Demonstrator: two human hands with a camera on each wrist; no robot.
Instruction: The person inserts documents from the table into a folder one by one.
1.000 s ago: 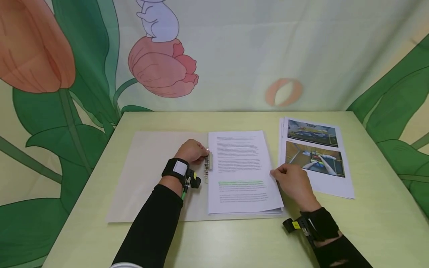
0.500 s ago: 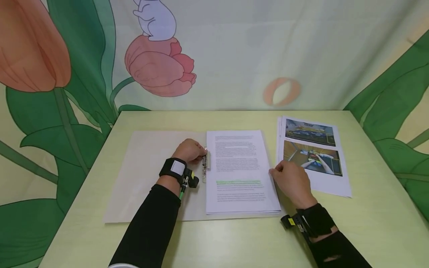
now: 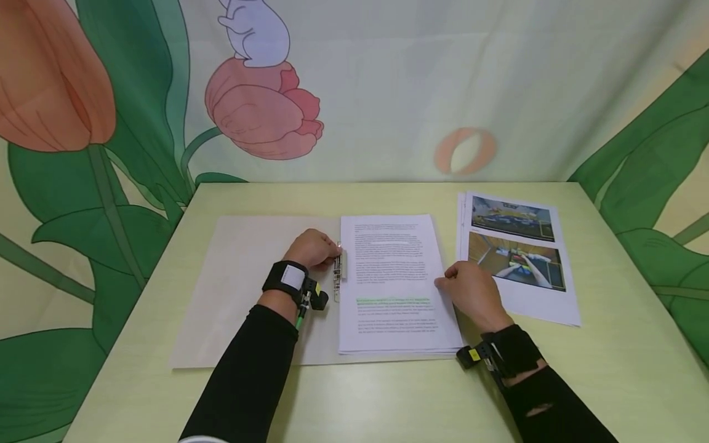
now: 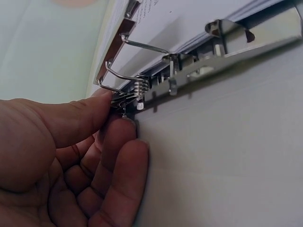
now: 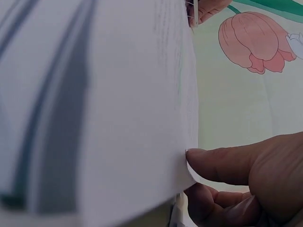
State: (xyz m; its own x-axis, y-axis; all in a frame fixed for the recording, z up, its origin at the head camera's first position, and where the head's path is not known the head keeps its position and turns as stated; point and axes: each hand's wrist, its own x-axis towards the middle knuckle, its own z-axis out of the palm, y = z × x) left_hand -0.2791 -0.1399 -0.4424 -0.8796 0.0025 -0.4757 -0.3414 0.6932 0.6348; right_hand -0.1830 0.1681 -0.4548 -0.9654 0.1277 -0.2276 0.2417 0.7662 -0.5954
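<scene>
An open pale folder (image 3: 244, 258) lies on the table with a metal spring clip (image 3: 336, 286) along its middle. My left hand (image 3: 311, 248) pinches the clip's lever end between thumb and fingers; in the left wrist view the coil spring and wire arms (image 4: 142, 45) show beside the thumb. Printed sheets (image 3: 388, 258), the top one with a green-highlighted line, lie on the folder's right half, their left edge at the clip. At their right edge, my right hand (image 3: 473, 294) pinches paper between thumb and forefinger, as the right wrist view shows. How many sheets it grips, I cannot tell.
To the right lies another small pile of sheets (image 3: 532, 306), its top page printed with two colour pictures. The table's far edge meets a curtain (image 3: 376, 111) with flower prints. Each wrist wears a strapped camera (image 3: 316, 296).
The right hand has shifted a little left along with the paper edge. The top sheet's lower right corner, which stuck out before, now lies nearer the stack. The left hand stays at the clip.
</scene>
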